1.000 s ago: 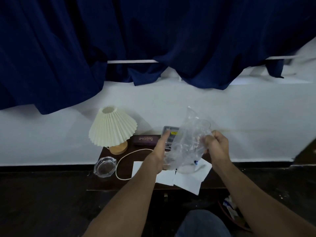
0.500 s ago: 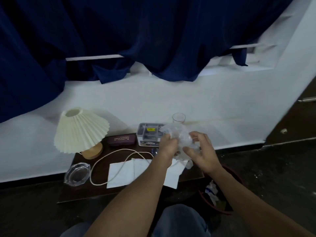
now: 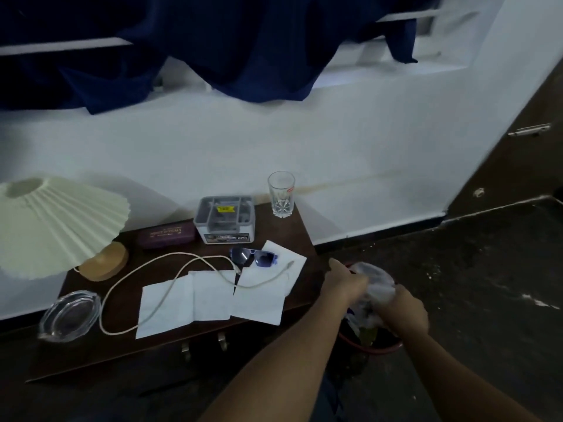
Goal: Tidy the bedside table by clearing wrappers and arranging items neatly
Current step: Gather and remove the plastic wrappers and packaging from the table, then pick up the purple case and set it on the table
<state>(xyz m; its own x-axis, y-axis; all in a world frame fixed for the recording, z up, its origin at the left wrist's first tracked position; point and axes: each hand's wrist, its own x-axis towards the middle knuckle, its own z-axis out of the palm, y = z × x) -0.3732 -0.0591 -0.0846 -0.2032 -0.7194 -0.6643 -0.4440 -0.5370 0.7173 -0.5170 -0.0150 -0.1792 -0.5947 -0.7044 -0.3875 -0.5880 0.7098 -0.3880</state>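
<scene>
Plastic wrapper (image 3: pixel 377 284) gripped between left hand (image 3: pixel 343 283) and right hand (image 3: pixel 406 312), above bin (image 3: pixel 380 350).

Dark bedside table (image 3: pixel 274 233) w/ lamp (image 3: pixel 54 226), ashtray (image 3: pixel 70 315), cable (image 3: pixel 178 254), paper sheets (image 3: pixel 182 303), sunglasses (image 3: pixel 254 256), purple case (image 3: pixel 166 235), grey box (image 3: pixel 225 219), glass (image 3: pixel 281 193).

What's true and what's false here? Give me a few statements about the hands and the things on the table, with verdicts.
1. The left hand and right hand both hold the crumpled wrapper above the bin. True.
2. The glass lies on its side. False: the glass stands upright at the back right corner of the table.
3. The sunglasses rest partly on a paper. True.
4. The cable is coiled inside the ashtray. False: the cable loops across the table and papers, outside the ashtray.
</scene>
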